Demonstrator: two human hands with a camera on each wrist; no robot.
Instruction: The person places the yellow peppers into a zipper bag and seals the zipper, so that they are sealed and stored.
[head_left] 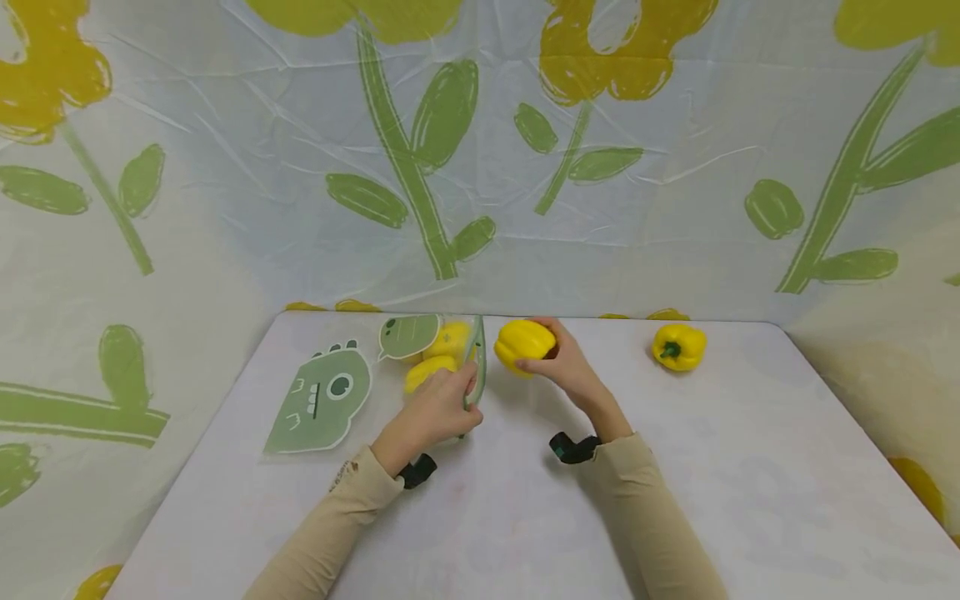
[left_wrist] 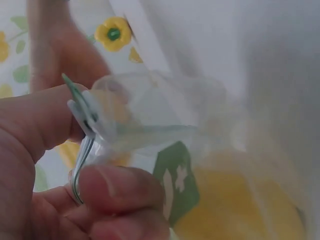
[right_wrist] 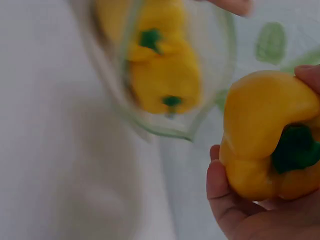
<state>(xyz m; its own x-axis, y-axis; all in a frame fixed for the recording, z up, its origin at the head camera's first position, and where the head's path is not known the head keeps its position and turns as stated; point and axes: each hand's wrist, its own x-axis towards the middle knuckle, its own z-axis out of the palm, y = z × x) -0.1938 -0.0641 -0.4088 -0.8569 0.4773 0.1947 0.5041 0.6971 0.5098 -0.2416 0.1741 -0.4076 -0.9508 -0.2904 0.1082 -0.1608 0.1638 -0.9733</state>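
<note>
My left hand (head_left: 442, 402) pinches the green-edged rim of a clear zip bag (head_left: 318, 400) printed with a green cartoon monster. Inside the bag lie yellow bell peppers (right_wrist: 165, 75), green stems toward the mouth, which gapes to the right. In the left wrist view, the thumb and fingers (left_wrist: 120, 190) grip the bag's rim, and yellow shows blurred through the plastic. My right hand (head_left: 573, 367) holds another yellow bell pepper (head_left: 525, 343) just right of the bag's mouth, apart from it. Its green stem (right_wrist: 295, 148) faces the palm side.
One more yellow bell pepper (head_left: 678, 347) sits on the white table (head_left: 750, 467) at the back right. A flower-printed cloth (head_left: 660, 200) hangs behind and along the sides. Dark wrist cameras (head_left: 573, 448) are strapped at both wrists.
</note>
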